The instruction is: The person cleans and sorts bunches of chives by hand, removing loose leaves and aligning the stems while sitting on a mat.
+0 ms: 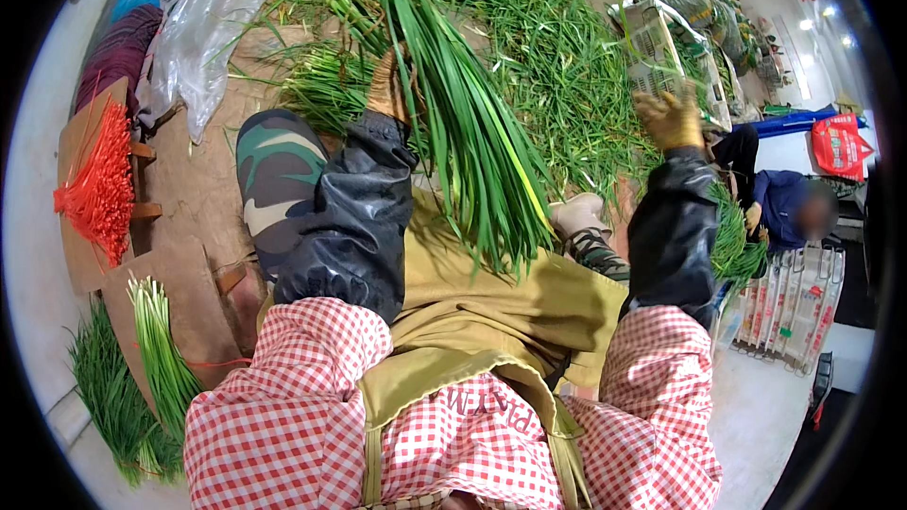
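Note:
My left hand (390,85), in a soiled glove, is closed around a bunch of long green garlic chives (453,99). Their pale stem ends point up and away, and the leaf tips hang over my tan apron (453,290). Out to the right, my gloved right hand (669,117) is raised with its fingers apart, somewhat blurred. It appears in front of a white plastic crate (655,39); whether they touch I cannot tell. A thin leaf shows just above the fingers. Another pile of chives (329,85) lies on the floor beyond my left knee.
Loose leaves (567,71) cover the ground ahead. To the left are red ties (103,184) on a board, a clear plastic bag (205,35), and a chive bundle (159,354) on a stool. A co-worker (783,205) sits at right beside stacked crates (786,312).

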Demonstrator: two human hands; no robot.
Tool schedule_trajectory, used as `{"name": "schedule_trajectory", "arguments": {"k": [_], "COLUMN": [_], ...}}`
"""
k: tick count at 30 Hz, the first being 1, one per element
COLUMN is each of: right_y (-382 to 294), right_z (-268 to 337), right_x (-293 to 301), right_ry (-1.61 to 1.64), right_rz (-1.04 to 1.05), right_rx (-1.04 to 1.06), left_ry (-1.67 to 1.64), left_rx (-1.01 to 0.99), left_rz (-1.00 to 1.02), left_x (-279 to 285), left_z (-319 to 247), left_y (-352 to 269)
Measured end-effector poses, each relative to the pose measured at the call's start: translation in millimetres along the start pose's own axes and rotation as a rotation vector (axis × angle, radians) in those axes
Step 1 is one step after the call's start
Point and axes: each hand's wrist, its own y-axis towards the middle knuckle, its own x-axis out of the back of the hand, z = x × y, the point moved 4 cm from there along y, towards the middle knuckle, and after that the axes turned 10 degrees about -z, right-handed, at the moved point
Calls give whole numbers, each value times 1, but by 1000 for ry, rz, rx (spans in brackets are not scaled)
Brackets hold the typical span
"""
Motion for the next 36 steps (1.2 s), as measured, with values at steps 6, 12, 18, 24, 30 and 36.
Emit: {"name": "schedule_trajectory", "arguments": {"k": [6,12,18,24,30,36], "right_y": [-111,-196,-221,-240,-235,-200], "right_z": [-143,-178,-231,-235,-226,-101], "right_x": [-129,-124,-95,-78,-67,-44], "right_ry": [-644,-442,-457,-402,-143,-559], "right_rz": [839,914,743,880,798,644], "right_rx": [96,23,21,-448,-549,7], "left_ry": [314,317,16,360,1180,362], "left_rx": [-444,-202,143,-37,-620,88], "left_rz": [-131,47,107,13,45,58], "left_x": [69,30,40,77,-18,-50], "left_z": [5,-2,16,11,-9,-7], "left_y": [20,7,21,23,-6,-8]}}
